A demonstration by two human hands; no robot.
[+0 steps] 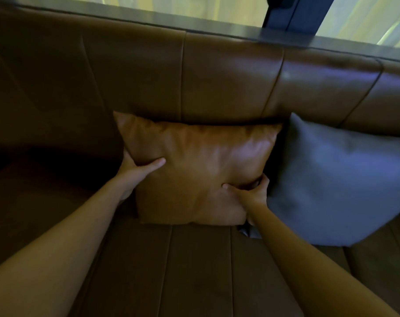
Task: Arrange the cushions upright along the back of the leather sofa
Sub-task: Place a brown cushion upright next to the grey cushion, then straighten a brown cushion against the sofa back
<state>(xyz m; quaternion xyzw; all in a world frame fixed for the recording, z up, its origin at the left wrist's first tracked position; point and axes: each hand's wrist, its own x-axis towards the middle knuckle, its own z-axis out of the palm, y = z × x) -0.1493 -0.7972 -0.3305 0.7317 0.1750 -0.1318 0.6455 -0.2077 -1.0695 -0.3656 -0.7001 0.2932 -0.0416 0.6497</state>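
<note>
Both bare forearms reach in from the near edge over the sofa seat (194, 271). Between the two grips stands the tan leather cushion (194, 170), upright against the sofa back (217, 76). Left hand (137, 170) clamps its left edge, thumb on the front; right hand (251, 193) pinches its lower right corner. Just beyond the right grip leans a grey cushion (343, 179).

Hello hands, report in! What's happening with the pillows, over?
Left hand, right hand both gripping brown cushion. Upright against sofa back. Grey cushion beside it, touching. Nothing blocking.
</note>
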